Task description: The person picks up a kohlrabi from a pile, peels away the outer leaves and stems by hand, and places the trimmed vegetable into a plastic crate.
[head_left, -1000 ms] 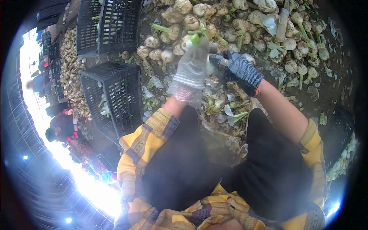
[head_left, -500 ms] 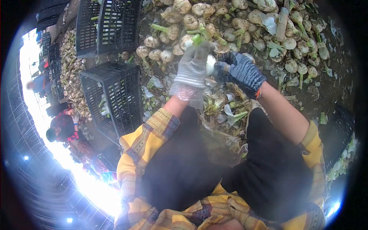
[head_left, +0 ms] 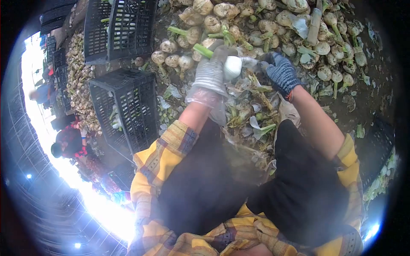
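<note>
My left hand [head_left: 212,70], in a pale glove with clear plastic at the wrist, is closed around a garlic bulb [head_left: 232,67]. The bulb looks white and smooth, and its cut green stem [head_left: 203,51] sticks out to the left of the hand. Just right of the bulb is my right hand [head_left: 279,73], in a dark blue-grey knit glove, with its fingers curled. A pale, blurred strip runs between the bulb and the right fingertips; what the right hand grips is not clear. Below both hands lie loose skins and stem scraps [head_left: 250,111].
A pile of unpeeled garlic bulbs [head_left: 226,12] spreads beyond my hands. Black plastic crates [head_left: 124,100] stand at the left, some holding green-stemmed pieces. Another crate [head_left: 378,147] is at the right. Farther left, a person [head_left: 70,141] works beside another garlic heap [head_left: 81,72].
My right hand has moved right, away from the bulb, and the pale strip now shows between them. The left hand has turned, bringing the bulb's white side into view and its stem leftward.
</note>
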Tool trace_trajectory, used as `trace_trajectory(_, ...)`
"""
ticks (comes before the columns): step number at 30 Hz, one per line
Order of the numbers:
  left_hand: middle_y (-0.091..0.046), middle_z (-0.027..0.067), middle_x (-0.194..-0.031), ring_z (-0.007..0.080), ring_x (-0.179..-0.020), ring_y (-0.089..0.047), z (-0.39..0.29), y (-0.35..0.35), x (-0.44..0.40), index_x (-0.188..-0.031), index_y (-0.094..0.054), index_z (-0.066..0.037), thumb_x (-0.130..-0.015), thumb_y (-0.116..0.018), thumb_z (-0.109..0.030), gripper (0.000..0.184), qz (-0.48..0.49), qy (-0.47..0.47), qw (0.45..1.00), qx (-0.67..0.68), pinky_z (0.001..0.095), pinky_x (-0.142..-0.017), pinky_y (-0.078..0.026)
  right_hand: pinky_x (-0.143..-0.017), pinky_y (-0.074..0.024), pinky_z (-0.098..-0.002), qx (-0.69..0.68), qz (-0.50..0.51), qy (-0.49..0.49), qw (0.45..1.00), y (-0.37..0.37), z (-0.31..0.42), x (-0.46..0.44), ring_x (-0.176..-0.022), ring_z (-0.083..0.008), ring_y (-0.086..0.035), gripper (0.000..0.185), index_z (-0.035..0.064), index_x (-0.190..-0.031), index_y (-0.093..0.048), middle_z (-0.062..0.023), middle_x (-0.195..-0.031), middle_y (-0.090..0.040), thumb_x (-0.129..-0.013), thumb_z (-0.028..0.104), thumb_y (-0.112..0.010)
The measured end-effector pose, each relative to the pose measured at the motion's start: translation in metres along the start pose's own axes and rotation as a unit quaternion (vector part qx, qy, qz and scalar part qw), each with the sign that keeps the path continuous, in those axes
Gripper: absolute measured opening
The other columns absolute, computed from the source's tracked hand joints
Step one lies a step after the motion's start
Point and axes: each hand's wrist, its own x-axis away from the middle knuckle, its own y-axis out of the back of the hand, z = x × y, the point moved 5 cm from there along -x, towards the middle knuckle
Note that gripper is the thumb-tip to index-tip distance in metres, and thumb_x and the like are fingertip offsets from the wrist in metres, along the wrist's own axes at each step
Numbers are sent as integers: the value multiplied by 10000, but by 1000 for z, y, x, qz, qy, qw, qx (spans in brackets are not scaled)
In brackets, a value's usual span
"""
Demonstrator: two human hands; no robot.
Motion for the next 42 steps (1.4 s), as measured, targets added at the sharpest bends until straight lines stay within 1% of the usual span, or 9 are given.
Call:
trace_trajectory(1, -602, 133, -987, 172, -802, -607, -2, -1, 1, -1253, -386, 7, -882, -530, -198, 448, 1, 7, 1000, 4, 250, -609, -516, -678, -501, -292, 92, -17, -8, 996, -2, -7, -7, -772, -173, -625, 260, -5, -996, -565, -148, -858, -630, -825, 191, -577)
trace_trajectory(5, -604, 143, -972, 183, -792, -612, -11, -10, 9, -1275, -369, -2, -877, -521, -228, 482, 38, 25, 999, 9, 249, -620, -520, -682, -523, -300, -390, 153, -109, 902, -25, 19, 16, -771, -167, -618, 332, 17, -1046, -543, -106, -922, -609, -828, 258, -608)
trace_trajectory(12, -584, 110, -967, 160, -708, -591, -7, -7, 9, -1247, -415, -44, -824, -609, -292, 527, -30, -17, 993, -109, 257, -553, -515, -628, -475, -266, -108, 142, 43, 983, -25, 18, 6, -684, -150, -579, 284, -47, -976, -548, -103, -832, -617, -794, 161, -610)
trace_trajectory(26, -585, 136, -997, 287, -815, -628, 2, 4, -2, -1200, -426, -77, -798, -549, -177, 433, 17, 15, 999, 41, 386, -622, -555, -644, -555, -283, -406, -35, -75, 910, -2, -11, -5, -703, -154, -582, 166, -53, -968, -503, -105, -800, -564, -839, 50, -522)
trace_trajectory(32, -629, 111, -856, 293, -761, -638, -5, 6, 9, -1063, -520, -87, -793, -543, -260, 322, -46, 121, 985, 110, 361, -553, -539, -752, -469, -346, 60, 76, 99, 990, -10, -6, 1, -789, -277, -612, 270, 59, -953, -633, -145, -845, -631, -829, 282, -545)
trace_trajectory(34, -632, 116, -854, 291, -744, -639, -2, 5, 9, -1028, -541, -84, -799, -542, -260, 289, -36, 153, 975, 158, 355, -532, -534, -780, -463, -359, 160, 139, 167, 963, -17, 11, 15, -842, -312, -596, 318, 73, -998, -623, -151, -894, -628, -811, 322, -558)
trace_trajectory(35, -636, 128, -851, 295, -737, -639, -2, 5, 9, -996, -559, -78, -807, -541, -264, 265, -22, 173, 971, 161, 353, -519, -533, -821, -452, -379, 340, 77, 439, 828, -25, 12, 26, -914, -330, -572, 424, 76, -1073, -591, -169, -964, -606, -786, 387, -570)
trace_trajectory(38, -610, 107, -744, 276, -652, -615, -1, 13, 4, -841, -569, -76, -775, -571, -212, 152, 11, 211, 952, 223, 354, -505, -508, -857, -439, -386, 195, 82, 156, 965, -19, 17, 20, -978, -341, -551, 482, 54, -1127, -556, -197, -1057, -574, -780, 388, -577)
trace_trajectory(42, -609, 69, -705, 224, -626, -609, -36, 41, 0, -808, -576, -92, -784, -577, -273, 182, 22, 218, 930, 294, 298, -455, -490, -873, -431, -373, 188, 143, 76, 969, -28, 8, 28, -1026, -347, -539, 501, -21, -1091, -560, -239, -1092, -557, -778, 370, -587)
